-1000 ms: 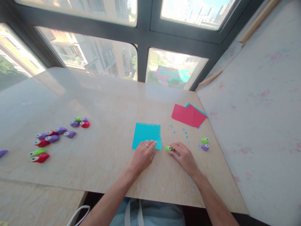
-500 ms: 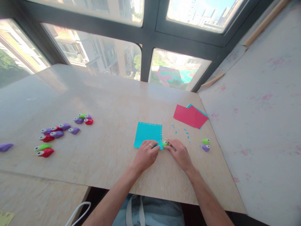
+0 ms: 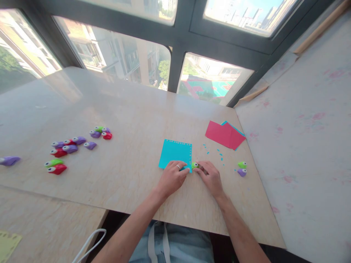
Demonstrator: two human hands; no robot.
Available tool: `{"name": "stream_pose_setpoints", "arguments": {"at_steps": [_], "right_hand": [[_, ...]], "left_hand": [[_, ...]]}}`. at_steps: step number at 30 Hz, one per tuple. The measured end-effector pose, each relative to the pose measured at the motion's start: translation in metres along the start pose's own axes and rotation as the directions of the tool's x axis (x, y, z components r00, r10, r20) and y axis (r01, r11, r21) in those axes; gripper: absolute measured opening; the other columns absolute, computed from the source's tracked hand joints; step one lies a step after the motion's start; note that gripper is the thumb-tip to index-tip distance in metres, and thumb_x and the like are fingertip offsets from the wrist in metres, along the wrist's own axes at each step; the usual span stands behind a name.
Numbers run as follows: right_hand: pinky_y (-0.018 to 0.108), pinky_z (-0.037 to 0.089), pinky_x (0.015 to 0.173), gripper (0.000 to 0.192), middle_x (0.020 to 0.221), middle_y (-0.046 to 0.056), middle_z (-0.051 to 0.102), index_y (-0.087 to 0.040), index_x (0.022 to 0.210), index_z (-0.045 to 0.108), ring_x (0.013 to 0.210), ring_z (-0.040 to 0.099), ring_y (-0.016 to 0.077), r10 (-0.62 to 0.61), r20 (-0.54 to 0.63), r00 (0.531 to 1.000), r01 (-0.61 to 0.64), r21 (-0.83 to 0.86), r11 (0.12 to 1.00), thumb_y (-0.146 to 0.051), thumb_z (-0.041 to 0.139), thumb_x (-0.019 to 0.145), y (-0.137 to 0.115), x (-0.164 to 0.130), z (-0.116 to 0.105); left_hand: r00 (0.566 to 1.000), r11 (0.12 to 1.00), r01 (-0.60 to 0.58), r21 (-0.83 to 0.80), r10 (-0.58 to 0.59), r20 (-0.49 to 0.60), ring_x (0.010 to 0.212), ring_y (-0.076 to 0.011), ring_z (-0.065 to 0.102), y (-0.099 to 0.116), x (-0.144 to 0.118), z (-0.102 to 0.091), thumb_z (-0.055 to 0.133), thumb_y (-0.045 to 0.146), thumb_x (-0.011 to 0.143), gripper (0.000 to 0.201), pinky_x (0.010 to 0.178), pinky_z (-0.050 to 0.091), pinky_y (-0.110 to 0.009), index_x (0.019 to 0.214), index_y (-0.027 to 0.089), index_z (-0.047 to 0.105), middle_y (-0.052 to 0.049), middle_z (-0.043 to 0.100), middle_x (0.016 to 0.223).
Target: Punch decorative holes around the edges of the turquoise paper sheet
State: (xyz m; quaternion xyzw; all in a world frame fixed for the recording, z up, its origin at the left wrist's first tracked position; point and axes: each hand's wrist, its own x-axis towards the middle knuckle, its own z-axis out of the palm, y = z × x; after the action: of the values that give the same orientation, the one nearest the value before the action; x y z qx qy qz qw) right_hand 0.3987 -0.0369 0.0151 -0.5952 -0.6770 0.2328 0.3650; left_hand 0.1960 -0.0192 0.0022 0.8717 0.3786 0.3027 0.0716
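A square sheet of blue paper [image 3: 175, 151] lies on the table, with a row of small punched holes along its top and right edges. My left hand [image 3: 174, 177], a ring on one finger, grips the paper near its lower right corner with bent fingers. At the paper's right edge, my right hand [image 3: 210, 177] is closed on a small green hole punch [image 3: 195, 166] with a big eye on its front. The fingers cover the back of the punch. Whether the paper's edge is inside its slot cannot be made out.
Blue paper bits [image 3: 219, 153] are scattered to the right. Behind them lie red sheets [image 3: 221, 134] over blue ones. A green punch [image 3: 242, 164] and a purple punch [image 3: 241, 172] stand near the wall. Several red, purple and green punches [image 3: 70, 148] sit at left.
The whole view has shifted slightly. Both hands keep nearly the same places on the paper and the green punch; the right fingers have shifted a little, showing more behind the punch.
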Motion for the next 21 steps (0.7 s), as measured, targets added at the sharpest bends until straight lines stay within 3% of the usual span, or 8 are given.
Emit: {"name": "stream_pose_setpoints", "arguments": {"at_steps": [12,21], "right_hand": [[0.034,0.054,0.075,0.028,0.095,0.007,0.066,-0.025,0.105,0.073,0.085,0.063,0.0199,-0.004,-0.009,1.000,0.004,0.024,1.000,-0.044,0.064,0.087,0.0020,-0.0017,-0.0002],[0.029,0.055,0.073,0.024,0.096,0.006,0.066,-0.022,0.106,0.071,0.082,0.064,0.0160,-0.093,-0.037,0.995,0.092,-0.021,0.996,-0.038,0.065,0.089,0.0071,-0.0027,0.0014]], "left_hand": [[0.999,0.999,0.026,-0.023,-0.027,-0.047,0.102,-0.0198,0.063,-0.0017,-0.0016,0.0043,0.051,0.020,0.093,0.022,0.085,0.052,-0.037,0.099,0.026,0.071,-0.005,0.070,0.110],[0.999,1.000,0.009,-0.027,-0.011,-0.050,0.102,-0.0181,0.062,-0.0005,-0.0025,0.0043,0.053,0.021,0.092,0.019,0.086,0.049,-0.035,0.098,0.025,0.072,-0.005,0.070,0.109]]}}
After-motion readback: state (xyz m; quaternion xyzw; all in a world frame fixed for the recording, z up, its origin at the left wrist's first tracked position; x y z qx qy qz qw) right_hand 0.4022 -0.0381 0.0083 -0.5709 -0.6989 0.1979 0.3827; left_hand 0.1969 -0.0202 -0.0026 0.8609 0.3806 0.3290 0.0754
